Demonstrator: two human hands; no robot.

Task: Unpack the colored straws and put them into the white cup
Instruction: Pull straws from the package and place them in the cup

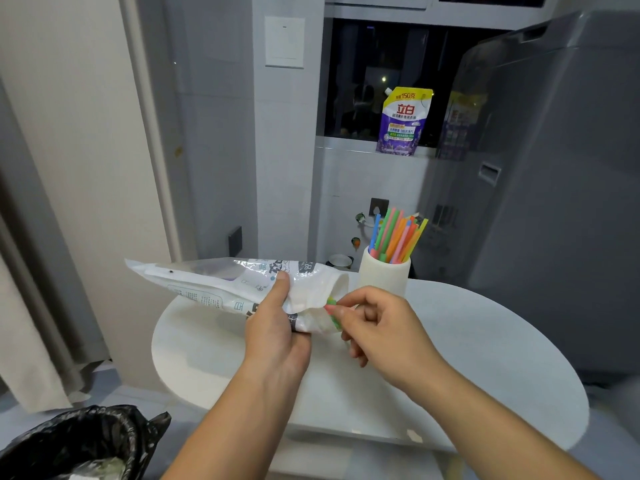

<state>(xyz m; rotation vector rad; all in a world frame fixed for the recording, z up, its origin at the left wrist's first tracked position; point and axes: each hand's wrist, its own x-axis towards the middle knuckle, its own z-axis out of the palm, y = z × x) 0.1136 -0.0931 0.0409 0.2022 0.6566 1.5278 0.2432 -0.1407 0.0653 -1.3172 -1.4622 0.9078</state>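
Note:
My left hand (277,327) grips a long white plastic straw packet (221,285) near its open right end, holding it above the white oval table (485,358). Green and pink straw tips (331,308) poke out of that opening. My right hand (377,323) pinches these tips with thumb and forefinger. Behind the hands stands the white cup (384,275), upright at the table's far edge. Several colored straws (398,237) lean in it, fanning out to the right.
A bin with a black liner (79,441) stands on the floor at lower left. A grey washing machine (554,202) rises right of the table. A purple detergent pouch (403,121) sits on the window sill behind. A curtain hangs at far left.

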